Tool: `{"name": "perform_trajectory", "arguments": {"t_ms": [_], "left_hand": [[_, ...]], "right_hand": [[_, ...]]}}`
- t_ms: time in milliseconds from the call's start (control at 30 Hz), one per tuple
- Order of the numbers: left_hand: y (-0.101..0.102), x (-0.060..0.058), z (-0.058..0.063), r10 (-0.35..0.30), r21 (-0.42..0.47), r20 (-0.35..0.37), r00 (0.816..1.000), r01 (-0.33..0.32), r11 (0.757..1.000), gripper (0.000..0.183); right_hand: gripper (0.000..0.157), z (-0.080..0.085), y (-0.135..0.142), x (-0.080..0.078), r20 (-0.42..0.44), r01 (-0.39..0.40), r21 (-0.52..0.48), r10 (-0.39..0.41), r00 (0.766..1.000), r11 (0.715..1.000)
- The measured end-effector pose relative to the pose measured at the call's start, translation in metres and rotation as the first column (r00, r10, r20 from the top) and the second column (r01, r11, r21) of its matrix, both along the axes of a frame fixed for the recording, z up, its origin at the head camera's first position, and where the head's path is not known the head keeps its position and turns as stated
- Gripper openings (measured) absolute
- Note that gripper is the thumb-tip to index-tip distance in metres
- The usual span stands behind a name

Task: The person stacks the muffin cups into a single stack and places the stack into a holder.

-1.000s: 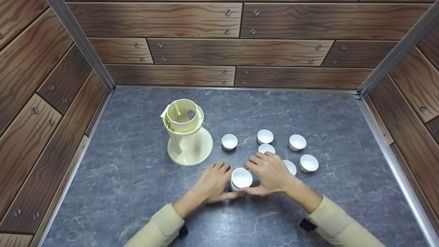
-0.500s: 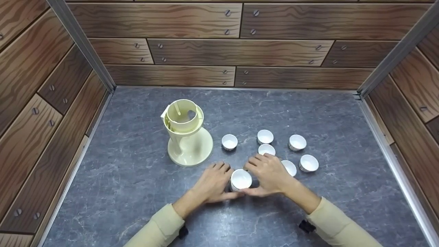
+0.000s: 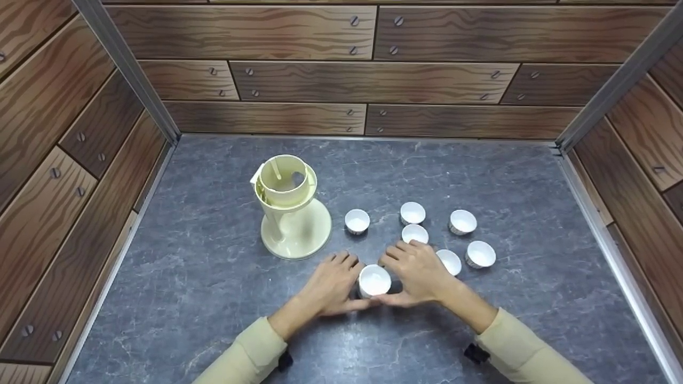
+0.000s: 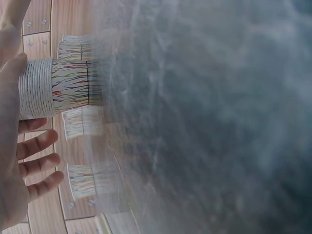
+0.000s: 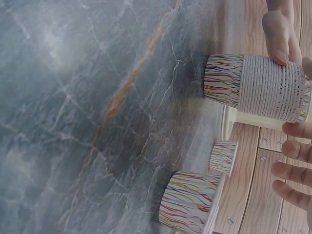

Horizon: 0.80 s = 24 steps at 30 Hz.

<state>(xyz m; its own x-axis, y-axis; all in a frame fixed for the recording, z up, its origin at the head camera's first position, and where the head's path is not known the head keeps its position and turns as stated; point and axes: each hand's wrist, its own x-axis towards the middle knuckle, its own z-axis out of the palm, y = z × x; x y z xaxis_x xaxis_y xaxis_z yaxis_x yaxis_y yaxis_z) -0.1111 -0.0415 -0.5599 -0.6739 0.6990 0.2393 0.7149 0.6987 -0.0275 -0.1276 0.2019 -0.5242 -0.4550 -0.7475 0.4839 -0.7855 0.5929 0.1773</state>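
Here, the left hand (image 3: 332, 285) and right hand (image 3: 418, 273) both grip the upright stack of cups (image 3: 374, 281) on the worktop (image 3: 203, 256) — likely light and easily dented, so best held gently around its layered rims (image 5: 267, 87).

Between left hand (image 3: 330, 284) and right hand (image 3: 419, 273) a cup stack (image 3: 374, 282) is standing — one cup (image 3: 357, 222) is sitting behind, a stand (image 3: 296, 234) behind-left, five cups (image 3: 462, 222) behind-right.
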Motion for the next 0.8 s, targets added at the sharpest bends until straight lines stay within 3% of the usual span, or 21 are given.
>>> {"name": "perform_trajectory", "arguments": {"t_ms": [800], "left_hand": [[0.0002,0.0011,-0.0011,0.006,0.015,0.022,1.000,-0.006,1.000,0.071]], "right_hand": [[0.068,-0.0022,0.0003,0.0015,0.013,0.004,0.013,-0.004,1.000,1.000]]}}
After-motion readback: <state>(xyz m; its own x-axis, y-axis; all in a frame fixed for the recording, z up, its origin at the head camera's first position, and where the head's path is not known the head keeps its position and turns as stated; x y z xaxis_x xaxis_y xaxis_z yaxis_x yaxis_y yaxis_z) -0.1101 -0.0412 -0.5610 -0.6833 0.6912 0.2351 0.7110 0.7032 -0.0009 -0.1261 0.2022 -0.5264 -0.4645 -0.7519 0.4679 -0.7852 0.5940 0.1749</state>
